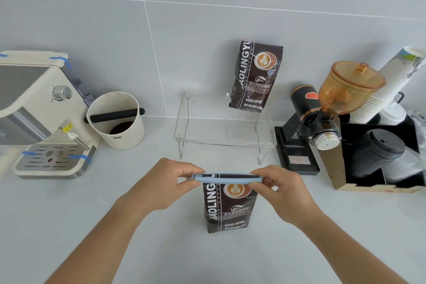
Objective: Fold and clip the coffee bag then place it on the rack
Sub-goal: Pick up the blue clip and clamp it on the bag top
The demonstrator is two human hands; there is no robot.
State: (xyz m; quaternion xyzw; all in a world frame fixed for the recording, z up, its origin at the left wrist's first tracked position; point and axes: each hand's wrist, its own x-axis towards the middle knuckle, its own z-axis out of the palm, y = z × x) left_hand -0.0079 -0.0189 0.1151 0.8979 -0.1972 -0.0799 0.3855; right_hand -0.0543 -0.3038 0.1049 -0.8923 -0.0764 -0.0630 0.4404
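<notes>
Pinched from both ends: left hand closed with thumb and fingers on the left end of the long pale-blue plastic sealing clip, right hand closed the same way on its right end, the clip lying across the folded top of the dark brown foil coffee bag with white lettering. Standing upright on the pale grey countertop, close in front of the person, below and in front of the clear acrylic rack on thin metal legs. Not possible to tell whether the clip is already snapped shut over the fold. Probably rather heavy and firm in the lower part, because full of beans or grounds, but soft and crinkly at the top; foil likely smooth and slippery, so better taken by the body with one hand around the middle, not lifted by the clip alone, which may slide off. Flat bottom, so likely stable when set down straight. On the rack already, at the right back, a second brown coffee bag leaning on the grey tiled wall; free shelf to its left. Clip light and stiff, best pressed near the ends.
</notes>
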